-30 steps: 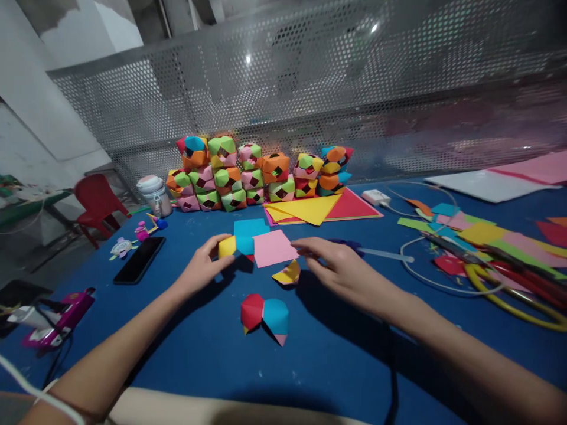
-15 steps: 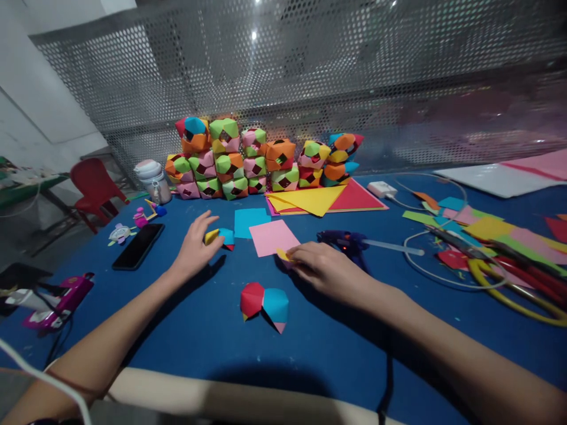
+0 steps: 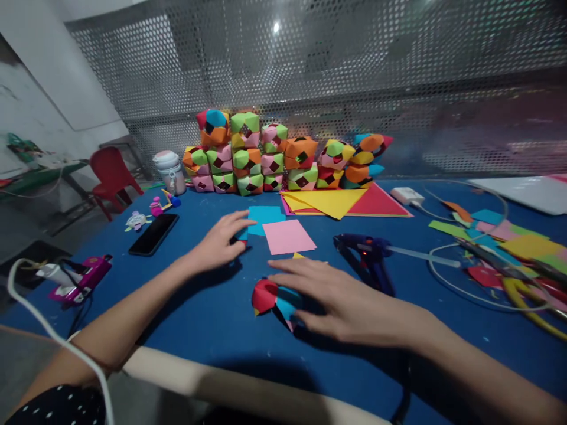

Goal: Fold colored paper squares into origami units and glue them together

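My left hand (image 3: 221, 241) curves over a small folded paper piece (image 3: 241, 235), whose blue part shows between the spread thumb and fingers. Whether they touch it I cannot tell. My right hand (image 3: 330, 295) is open, fingers apart, at the right side of a red and blue folded paper piece (image 3: 264, 296) with small pink and yellow tips. A bit of yellow paper (image 3: 297, 255) peeks out behind the right fingers. Just beyond the hands lie a pink paper square (image 3: 290, 236) and, partly beneath it, a blue paper square (image 3: 266, 217).
Stacked paper cubes (image 3: 248, 159) line the back, beside yellow sheets (image 3: 339, 202). A glue gun (image 3: 367, 248) lies to the right, near a cable, paper scraps (image 3: 527, 245) and tools. On the left are a phone (image 3: 154, 234), a bottle (image 3: 169, 171) and a purple power strip (image 3: 86, 280).
My right hand has let go of the small yellow piece and come nearer me, over the red and blue piece. My left hand has closed in around its folded piece. The view has shifted left.
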A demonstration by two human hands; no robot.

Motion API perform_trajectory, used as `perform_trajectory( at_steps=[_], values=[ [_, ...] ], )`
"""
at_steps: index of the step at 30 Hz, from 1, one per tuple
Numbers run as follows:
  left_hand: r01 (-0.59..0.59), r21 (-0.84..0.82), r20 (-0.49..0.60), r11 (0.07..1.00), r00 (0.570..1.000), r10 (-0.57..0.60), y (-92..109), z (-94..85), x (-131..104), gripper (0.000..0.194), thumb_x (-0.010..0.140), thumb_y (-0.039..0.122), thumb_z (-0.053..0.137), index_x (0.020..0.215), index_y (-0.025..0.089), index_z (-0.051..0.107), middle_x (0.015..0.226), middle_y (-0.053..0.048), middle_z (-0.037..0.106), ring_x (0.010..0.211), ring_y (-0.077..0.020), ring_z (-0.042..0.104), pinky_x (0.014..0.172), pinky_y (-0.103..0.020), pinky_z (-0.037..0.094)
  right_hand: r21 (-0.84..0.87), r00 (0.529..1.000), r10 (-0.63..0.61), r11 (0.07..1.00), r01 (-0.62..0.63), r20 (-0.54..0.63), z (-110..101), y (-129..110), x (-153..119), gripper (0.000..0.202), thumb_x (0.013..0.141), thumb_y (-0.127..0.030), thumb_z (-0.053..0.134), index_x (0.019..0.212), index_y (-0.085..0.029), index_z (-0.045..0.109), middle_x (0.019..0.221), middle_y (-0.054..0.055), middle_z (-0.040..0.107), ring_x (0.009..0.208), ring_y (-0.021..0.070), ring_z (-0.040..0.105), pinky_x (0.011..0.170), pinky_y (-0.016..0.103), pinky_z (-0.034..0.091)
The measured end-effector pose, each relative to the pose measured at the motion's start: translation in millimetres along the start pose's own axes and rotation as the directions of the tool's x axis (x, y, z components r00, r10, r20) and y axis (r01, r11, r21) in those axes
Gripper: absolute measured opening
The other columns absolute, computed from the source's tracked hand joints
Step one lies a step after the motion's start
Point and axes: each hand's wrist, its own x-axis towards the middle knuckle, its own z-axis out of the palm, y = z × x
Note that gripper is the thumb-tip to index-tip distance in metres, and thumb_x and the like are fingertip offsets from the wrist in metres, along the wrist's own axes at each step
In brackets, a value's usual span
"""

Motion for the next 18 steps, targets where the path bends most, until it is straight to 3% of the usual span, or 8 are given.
perform_trajectory(
  at_steps=[3,6,9,13,15,18],
  values=[
    [-0.001,0.047,0.18,0.999,0.984,-0.007,-40.6,-13.0,9.7,0.071,0.065,-0.004,0.039,0.131,0.022,0.039,0.149,-0.005,0.016,0.137,-0.0216,0.014,0.11,-0.046,0.015,0.06,0.972,-0.044,0.998,0.031,0.23,-0.4,-4.8,4.5,0.08,0.065,-0.009,0.054,0.138,-0.03,0.029,0.149,0.003,0.019,0.134,0.0259,0.023,0.104,0.046,0.031],
    [-0.064,-0.013,0.328,0.998,0.942,0.064,-61.0,-17.6,12.3,0.082,0.06,-0.009,0.033,0.134,0.026,0.034,0.151,0.0,0.006,0.138,-0.0179,0.008,0.111,-0.041,0.014,0.082,0.949,-0.042,0.996,0.018,0.313,2.7,-0.1,10.5,0.088,0.061,-0.001,0.049,0.14,-0.032,0.025,0.148,0.001,0.018,0.133,0.0255,0.023,0.104,0.045,0.031],
    [-0.097,-0.067,0.397,0.993,0.911,0.116,-65.0,-15.2,11.5,0.08,0.061,-0.009,0.032,0.132,0.028,0.038,0.151,0.002,0.01,0.137,-0.0156,0.01,0.111,-0.037,0.016,0.117,0.953,-0.053,0.993,0.019,0.299,4.9,2.4,16.1,0.087,0.061,0.005,0.043,0.138,-0.033,0.029,0.146,0.0,0.027,0.127,0.0227,0.036,0.1,0.038,0.038],
    [-0.088,-0.067,0.399,0.994,0.911,0.107,-64.3,-12.3,7.4,0.07,0.065,-0.004,0.04,0.129,0.026,0.043,0.148,-0.001,0.021,0.135,-0.0167,0.021,0.109,-0.035,0.021,0.102,0.959,-0.017,0.995,-0.012,0.284,3.6,-3.1,20.4,0.08,0.064,0.002,0.047,0.137,-0.03,0.034,0.141,0.005,0.038,0.121,0.024,0.045,0.093,0.037,0.044],
    [-0.066,-0.057,0.398,0.996,0.914,0.083,-64.3,-14.0,5.1,0.065,0.068,0.001,0.045,0.128,0.026,0.044,0.148,-0.003,0.023,0.134,-0.0186,0.023,0.109,-0.037,0.021,0.073,0.959,0.001,0.997,-0.023,0.285,2.6,-4.8,22.6,0.081,0.064,-0.002,0.054,0.137,-0.029,0.033,0.141,0.007,0.036,0.122,0.028,0.043,0.093,0.041,0.043],
    [-0.038,-0.067,0.419,0.997,0.906,0.063,-64.6,-18.4,4.2,0.067,0.068,0.005,0.049,0.131,0.025,0.04,0.15,-0.003,0.016,0.135,-0.0208,0.019,0.109,-0.038,0.019,0.086,0.947,-0.025,0.996,-0.003,0.32,1.5,-2.9,28.8,0.086,0.061,-0.004,0.059,0.138,-0.031,0.03,0.148,0.005,0.022,0.129,0.0305,0.031,0.101,0.045,0.034]
  ],
)
